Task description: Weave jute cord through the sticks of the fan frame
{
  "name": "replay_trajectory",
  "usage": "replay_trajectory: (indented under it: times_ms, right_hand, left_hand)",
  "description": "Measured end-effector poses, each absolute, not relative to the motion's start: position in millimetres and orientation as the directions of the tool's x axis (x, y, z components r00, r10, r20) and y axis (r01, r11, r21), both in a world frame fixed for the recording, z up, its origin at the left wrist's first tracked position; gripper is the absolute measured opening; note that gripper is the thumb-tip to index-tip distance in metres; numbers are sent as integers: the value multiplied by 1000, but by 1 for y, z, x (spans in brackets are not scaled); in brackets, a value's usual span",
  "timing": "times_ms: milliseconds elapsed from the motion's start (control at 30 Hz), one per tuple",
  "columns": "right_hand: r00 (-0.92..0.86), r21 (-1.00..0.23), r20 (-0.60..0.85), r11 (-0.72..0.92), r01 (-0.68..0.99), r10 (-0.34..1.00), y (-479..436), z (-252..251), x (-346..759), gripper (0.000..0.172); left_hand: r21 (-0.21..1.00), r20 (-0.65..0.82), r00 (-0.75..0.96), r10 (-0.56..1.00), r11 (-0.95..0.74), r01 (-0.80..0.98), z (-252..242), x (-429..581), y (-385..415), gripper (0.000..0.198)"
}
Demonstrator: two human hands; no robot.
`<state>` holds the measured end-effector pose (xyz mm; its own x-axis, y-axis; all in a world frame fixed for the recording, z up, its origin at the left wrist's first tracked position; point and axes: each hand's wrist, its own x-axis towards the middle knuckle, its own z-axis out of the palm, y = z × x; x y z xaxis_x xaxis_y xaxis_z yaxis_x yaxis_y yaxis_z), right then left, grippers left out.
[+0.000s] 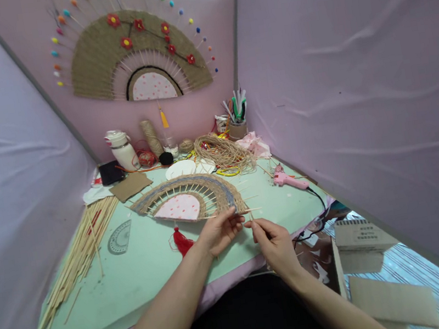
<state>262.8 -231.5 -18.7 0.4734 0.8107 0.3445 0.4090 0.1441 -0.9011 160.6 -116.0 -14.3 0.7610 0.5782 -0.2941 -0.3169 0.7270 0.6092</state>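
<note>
At the near side, purple cloth (233, 279) trims the front edge of the tabletop (139, 288), and both forearms cross it. The left hand (224, 231), palm up, grips the woven fan (182, 206) at its right end, thumb above, other fingers loosely curled. The right hand (275, 242), just beside it, pinches a thin pale piece (251, 216) between thumb and index finger; cord or stick, I cannot tell. The fan lies mid-tabletop, thin sticks jutting past its curved rim, a red tassel (182, 241) below its straight edge. A broad green stretch separates tassel from protractor (120, 238); beyond that, bundled sticks (74, 262) line the left side. To the right, green surface shows between fan and pink glue gun (291, 180), whose cable drops over the right edge. Behind the fan, room tightens: white discs (181, 169), coiled cord (226, 155), a white bottle (123, 152) and a tool cup (238, 130) crowd the back panel (189, 108), where a larger fan (149, 36) hangs. Side panels close in both flanks.
</note>
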Motion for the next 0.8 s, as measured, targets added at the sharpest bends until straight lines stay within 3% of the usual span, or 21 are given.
replay_trajectory:
  times_ms: [233,567,667,800]
  right_hand:
    - [463,-865,384,136,482,799,-227,-18,268,28]
    - [343,-837,414,204,508,843,-238,-4,267,28]
    - [409,-873,375,169,457,832,-238,3,266,30]
    - [479,-956,233,109,272,846,-226,4,265,35]
  left_hand:
    - [613,-276,763,584,719,-329,-19,161,-114,6]
    - [635,-240,774,586,698,-332,-23,161,-114,16]
    - [644,-241,770,591,691,-329,-23,161,-114,16]
    - [653,-251,761,598,685,-323,-23,162,-115,15]
